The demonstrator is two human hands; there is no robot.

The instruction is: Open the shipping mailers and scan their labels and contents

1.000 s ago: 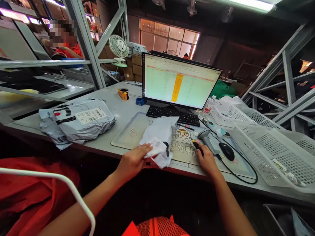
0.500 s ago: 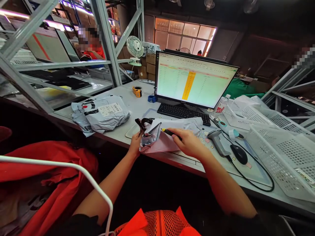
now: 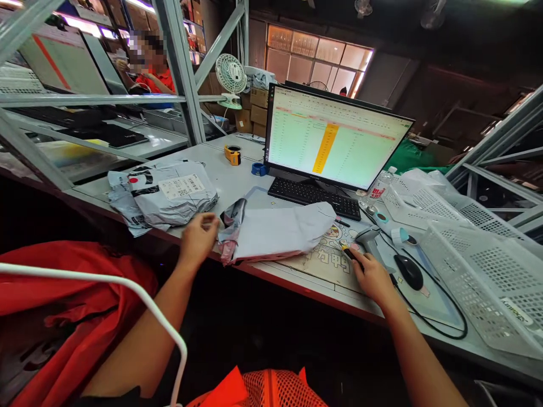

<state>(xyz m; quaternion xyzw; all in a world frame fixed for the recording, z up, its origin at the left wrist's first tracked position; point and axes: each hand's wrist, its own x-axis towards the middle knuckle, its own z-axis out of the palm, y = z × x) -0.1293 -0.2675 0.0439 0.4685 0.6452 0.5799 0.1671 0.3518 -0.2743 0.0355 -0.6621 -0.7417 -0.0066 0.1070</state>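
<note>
A white mailing bag [image 3: 280,232] lies on the desk, its crumpled grey and black left end at the front edge. Just left of that end is my left hand [image 3: 199,237], its fingers loosely bent and apart, with nothing visible in them. My right hand [image 3: 373,277] is closed around a yellow-and-black utility knife [image 3: 348,251], which points up and left over the desk mat [image 3: 326,264], to the right of the bag. Beyond my left hand sits a crumpled grey parcel [image 3: 173,195] with a white label.
Behind the bag stand a keyboard [image 3: 314,196] and a monitor [image 3: 335,135]. A barcode scanner [image 3: 370,240], a mouse [image 3: 408,271] and white perforated baskets [image 3: 487,277] are at the right. A tape measure [image 3: 233,155] lies farther back. A co-worker sits beyond the metal frame [image 3: 180,73].
My left hand has let go of the bag and moved left. My right hand has drawn the utility knife away to the right. The bag now lies flatter on the desk.
</note>
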